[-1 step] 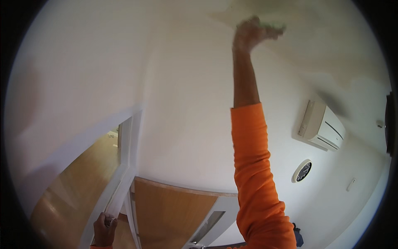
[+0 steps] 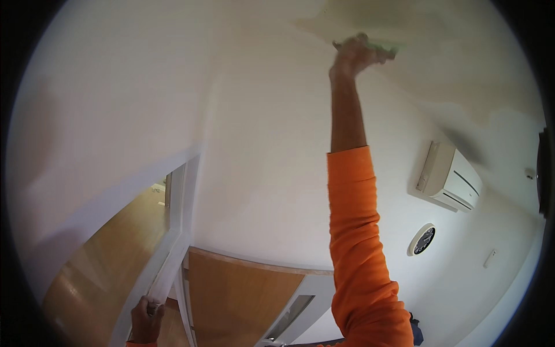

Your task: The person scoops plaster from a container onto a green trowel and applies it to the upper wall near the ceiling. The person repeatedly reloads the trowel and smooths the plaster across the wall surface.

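Up at the stained ceiling (image 2: pixel 370 20), my right arm in an orange sleeve is stretched high. My right hand (image 2: pixel 354 56), slightly blurred, has its fingers closed around a flat, pale green pad (image 2: pixel 381 44). The pad lies against or very near the ceiling; its exact kind is not clear. Low on the left, my left hand (image 2: pixel 145 321) is closed, its fingertips curled at the edge of a white frame (image 2: pixel 167 272). Whatever else may be inside that hand is hidden.
A white air conditioner (image 2: pixel 450 176) and a round clock (image 2: pixel 422 240) hang on the wall to the right. Below stands a wooden door or panel (image 2: pixel 237 298) with a pale top edge. Another wooden surface (image 2: pixel 110 248) shows behind the white frame at left.
My right hand has shifted a little downward and to the right with the pad along the ceiling. My left hand stays at the frame.
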`<state>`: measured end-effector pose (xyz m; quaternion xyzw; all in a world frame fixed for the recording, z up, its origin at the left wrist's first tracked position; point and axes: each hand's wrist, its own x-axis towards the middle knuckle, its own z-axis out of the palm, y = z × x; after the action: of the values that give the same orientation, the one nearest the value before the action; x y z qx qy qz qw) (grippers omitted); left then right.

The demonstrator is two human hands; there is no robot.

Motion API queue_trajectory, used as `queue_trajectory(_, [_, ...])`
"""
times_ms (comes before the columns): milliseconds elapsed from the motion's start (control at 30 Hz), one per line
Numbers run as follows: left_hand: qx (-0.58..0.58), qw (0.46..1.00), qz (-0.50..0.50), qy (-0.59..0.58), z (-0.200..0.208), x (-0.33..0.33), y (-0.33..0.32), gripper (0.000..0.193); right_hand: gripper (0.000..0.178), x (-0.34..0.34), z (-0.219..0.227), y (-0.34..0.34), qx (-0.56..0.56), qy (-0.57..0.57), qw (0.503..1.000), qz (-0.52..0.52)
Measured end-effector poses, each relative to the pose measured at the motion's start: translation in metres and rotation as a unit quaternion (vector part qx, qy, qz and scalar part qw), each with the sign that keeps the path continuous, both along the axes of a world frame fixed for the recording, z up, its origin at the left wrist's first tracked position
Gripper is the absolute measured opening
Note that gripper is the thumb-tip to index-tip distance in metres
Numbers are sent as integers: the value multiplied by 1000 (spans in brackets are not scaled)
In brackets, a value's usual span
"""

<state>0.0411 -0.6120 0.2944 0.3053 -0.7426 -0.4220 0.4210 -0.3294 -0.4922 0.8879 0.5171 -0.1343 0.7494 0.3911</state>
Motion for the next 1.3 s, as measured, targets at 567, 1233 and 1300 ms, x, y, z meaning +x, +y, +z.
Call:
queue_trajectory(567, [-20,1000,-2,8,-6,-6,-10,15,48,185,13,192,65,186,977,-86])
queue_trajectory(1233, [16,997,-34,-61,19,3,-3,38,86,54,-25,90,-65,-26,602,-796])
queue_trajectory(1300, [7,995,-51,-87,14,6,-8,39,83,80,-28,119,-144,9,638,-756])
